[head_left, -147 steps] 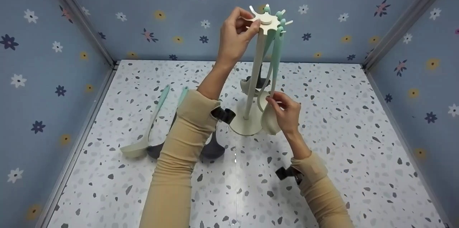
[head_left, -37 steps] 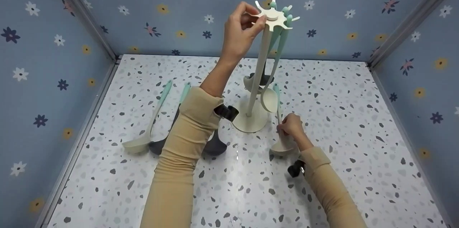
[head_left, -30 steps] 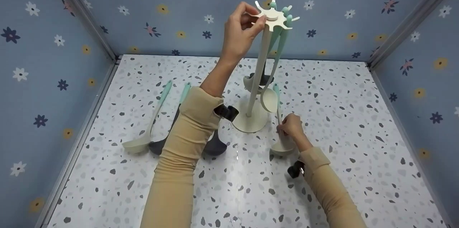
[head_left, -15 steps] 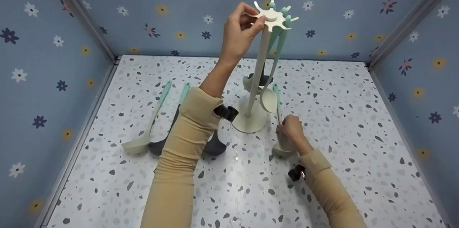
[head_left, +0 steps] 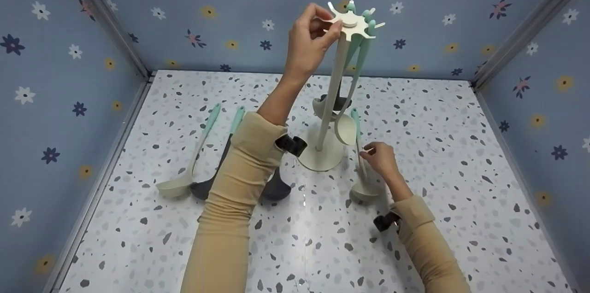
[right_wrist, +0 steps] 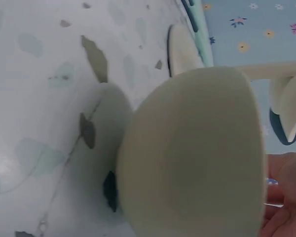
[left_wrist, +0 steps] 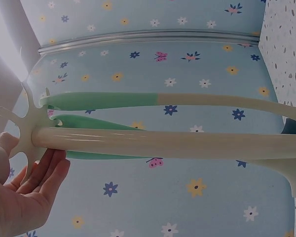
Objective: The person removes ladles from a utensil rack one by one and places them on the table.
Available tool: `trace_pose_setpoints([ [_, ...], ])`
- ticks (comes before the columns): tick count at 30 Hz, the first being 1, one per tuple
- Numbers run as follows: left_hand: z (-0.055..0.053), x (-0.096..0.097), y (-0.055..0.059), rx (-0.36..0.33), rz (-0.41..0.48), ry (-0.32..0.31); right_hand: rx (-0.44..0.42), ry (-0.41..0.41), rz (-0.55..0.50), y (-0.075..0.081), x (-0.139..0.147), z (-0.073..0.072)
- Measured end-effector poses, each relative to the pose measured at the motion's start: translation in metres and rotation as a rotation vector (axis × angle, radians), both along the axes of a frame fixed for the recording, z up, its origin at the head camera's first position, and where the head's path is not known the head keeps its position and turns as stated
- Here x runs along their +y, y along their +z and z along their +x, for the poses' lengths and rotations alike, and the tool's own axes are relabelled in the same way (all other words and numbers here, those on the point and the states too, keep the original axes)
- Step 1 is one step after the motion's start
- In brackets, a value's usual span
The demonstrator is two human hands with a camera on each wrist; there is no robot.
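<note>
My left hand (head_left: pixel 308 44) pinches the edge of the cream rack top of a utensil stand (head_left: pixel 334 76), thumb above and fingers beneath; the left wrist view shows this hand (left_wrist: pixel 29 190) by the post (left_wrist: pixel 177 143). Several mint-handled utensils hang there, among them a cream spoon (head_left: pixel 345 129). Right of the stand's base, a cream ladle (head_left: pixel 365 191) lies on the table, its mint handle pointing away from me. My right hand (head_left: pixel 382 159) is beside its shaft, thumb and index finger parted; whether the thumb touches it is unclear. The ladle's bowl (right_wrist: pixel 197 158) fills the right wrist view.
At left lie another cream ladle (head_left: pixel 175 187) and a dark-headed utensil (head_left: pixel 203 189), partly behind my left sleeve. A further dark-headed utensil (head_left: pixel 276 187) shows right of that sleeve. Flowered panels (head_left: pixel 253 16) enclose the speckled table (head_left: pixel 442 145) at the back and sides.
The cream ladle came off the stand and now lies on the table. My right hand has since loosened and shifted slightly up and right from its shaft. The left hand keeps its pinch.
</note>
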State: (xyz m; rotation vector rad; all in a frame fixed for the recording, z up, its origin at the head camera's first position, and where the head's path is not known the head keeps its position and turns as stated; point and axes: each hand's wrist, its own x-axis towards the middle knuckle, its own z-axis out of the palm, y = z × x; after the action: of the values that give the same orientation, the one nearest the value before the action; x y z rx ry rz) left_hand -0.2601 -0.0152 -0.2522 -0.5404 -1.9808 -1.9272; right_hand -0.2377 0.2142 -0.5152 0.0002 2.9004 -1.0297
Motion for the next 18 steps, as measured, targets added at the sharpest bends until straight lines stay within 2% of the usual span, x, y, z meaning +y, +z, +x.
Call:
trace_pose_setpoints([
  [6,0.0,0.0,0.0,-0.008,0.009,-0.006,0.112,0.057,-0.082,0.017,-0.006,0.001],
  [11,-0.001,0.0,0.0,-0.021,0.018,-0.01,0.221,0.061,-0.172,0.032,-0.014,0.002],
  [18,-0.001,0.001,0.0,-0.03,0.019,-0.007,0.347,0.048,-0.379,0.041,-0.024,-0.002],
])
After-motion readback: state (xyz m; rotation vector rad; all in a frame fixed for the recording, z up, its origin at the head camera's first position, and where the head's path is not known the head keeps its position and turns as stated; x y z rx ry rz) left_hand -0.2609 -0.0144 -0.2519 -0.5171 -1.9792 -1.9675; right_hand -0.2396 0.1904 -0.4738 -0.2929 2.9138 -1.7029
